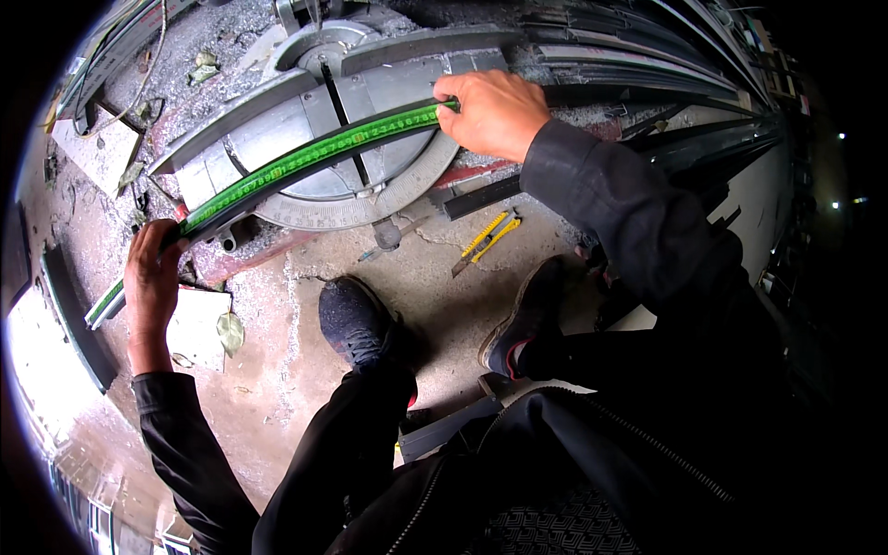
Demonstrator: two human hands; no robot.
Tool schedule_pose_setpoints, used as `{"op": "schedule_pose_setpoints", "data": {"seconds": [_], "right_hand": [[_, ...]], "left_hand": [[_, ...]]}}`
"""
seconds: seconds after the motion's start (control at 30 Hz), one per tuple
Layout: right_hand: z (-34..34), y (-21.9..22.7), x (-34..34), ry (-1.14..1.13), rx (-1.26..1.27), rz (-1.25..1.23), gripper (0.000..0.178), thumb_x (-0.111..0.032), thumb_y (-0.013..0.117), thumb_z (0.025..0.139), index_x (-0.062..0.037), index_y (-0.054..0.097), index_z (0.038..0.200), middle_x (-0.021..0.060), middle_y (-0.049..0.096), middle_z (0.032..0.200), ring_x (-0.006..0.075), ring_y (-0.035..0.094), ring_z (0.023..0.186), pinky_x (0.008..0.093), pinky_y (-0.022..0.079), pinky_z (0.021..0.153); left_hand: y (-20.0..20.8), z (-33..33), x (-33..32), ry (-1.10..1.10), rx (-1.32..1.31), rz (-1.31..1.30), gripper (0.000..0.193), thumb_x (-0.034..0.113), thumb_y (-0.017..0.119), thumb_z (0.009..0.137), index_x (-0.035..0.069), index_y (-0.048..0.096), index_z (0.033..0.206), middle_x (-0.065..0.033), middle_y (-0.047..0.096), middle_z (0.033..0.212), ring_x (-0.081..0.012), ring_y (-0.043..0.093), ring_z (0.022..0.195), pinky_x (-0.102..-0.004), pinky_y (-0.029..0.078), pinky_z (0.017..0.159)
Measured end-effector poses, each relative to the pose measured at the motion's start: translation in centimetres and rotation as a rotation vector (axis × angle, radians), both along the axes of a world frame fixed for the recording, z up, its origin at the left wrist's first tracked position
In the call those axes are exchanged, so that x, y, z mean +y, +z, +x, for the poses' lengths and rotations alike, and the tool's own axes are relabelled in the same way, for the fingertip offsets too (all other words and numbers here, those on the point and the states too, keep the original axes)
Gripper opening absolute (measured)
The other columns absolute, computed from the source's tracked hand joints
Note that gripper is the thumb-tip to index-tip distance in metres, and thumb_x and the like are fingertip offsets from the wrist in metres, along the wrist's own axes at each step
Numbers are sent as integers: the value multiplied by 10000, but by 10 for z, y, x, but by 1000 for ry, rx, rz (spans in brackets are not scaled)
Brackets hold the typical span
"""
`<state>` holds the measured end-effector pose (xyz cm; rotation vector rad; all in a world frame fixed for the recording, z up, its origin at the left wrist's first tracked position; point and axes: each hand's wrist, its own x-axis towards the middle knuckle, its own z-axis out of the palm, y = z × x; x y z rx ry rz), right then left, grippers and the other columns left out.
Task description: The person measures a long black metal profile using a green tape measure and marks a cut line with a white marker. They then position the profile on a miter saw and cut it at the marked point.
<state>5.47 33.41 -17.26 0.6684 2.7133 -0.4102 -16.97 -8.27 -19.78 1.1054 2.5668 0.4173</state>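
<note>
A bright green tape measure (319, 150) is stretched along a long dark bar (236, 213), which lies across the metal bed of a mitre saw (388, 176). My left hand (153, 291) is closed around the bar and tape near their left end, and a short length with a pale tip sticks out beyond it. Over on the right, my right hand (495, 113) is closed on the tape, thumb and fingers pressing it at the bar. Those fingers hide the tape's right end. Past that hand, the dark bar seems to continue to the right.
A yellow utility knife (494, 242) lies on the concrete floor, in front of the saw. Long dark profiles (638, 65) are stacked at the upper right. Metal shavings, dry leaves and a white sheet (197, 326) are scattered at left. My shoes (354, 319) stand near the saw.
</note>
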Motion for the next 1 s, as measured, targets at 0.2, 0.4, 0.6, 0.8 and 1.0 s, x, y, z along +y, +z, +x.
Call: {"op": "schedule_pose_setpoints", "data": {"seconds": [0.2, 0.4, 0.6, 0.8, 1.0], "right_hand": [[9, -6, 0, 10, 128, 31, 380, -324, 691, 942, -178, 733, 1291, 133, 776, 1076, 396, 723, 1018, 508, 551, 914], [8, -8, 1, 44, 117, 45, 409, -314, 690, 940, -164, 722, 1319, 150, 772, 1081, 388, 727, 999, 502, 552, 914], [-9, -3, 6, 84, -60, -131, 410, -266, 682, 946, -131, 709, 1332, 194, 740, 1206, 377, 706, 1098, 442, 562, 914], [-9, -5, 11, 74, 40, -127, 365, -266, 682, 932, -72, 742, 1234, 232, 727, 1181, 405, 691, 1126, 434, 539, 960], [-22, -1, -4, 34, -45, -147, 440, -289, 686, 934, -19, 704, 1281, 283, 716, 1182, 429, 685, 1149, 439, 541, 962]], "left_hand": [[5, 6, 5, 41, -15, -21, 237, 72, 688, 940, 42, 651, 1172, -152, 694, 1121, -360, 671, 1055, -422, 527, 930], [-2, 6, 0, 56, -60, 33, 259, 50, 689, 928, 28, 652, 1183, -170, 695, 1135, -373, 675, 1064, -419, 529, 932], [-10, -2, -19, 49, -69, 114, 124, 82, 707, 917, 45, 653, 1023, -151, 638, 939, -373, 634, 911, -448, 508, 783], [-10, 1, -9, -19, 74, 110, 176, 144, 712, 915, 74, 695, 1076, -102, 693, 1028, -336, 668, 1030, -421, 543, 888], [-19, 4, -18, -48, 91, 112, 215, 192, 707, 928, 87, 695, 1115, -87, 728, 1115, -321, 676, 1073, -431, 533, 943]]}}
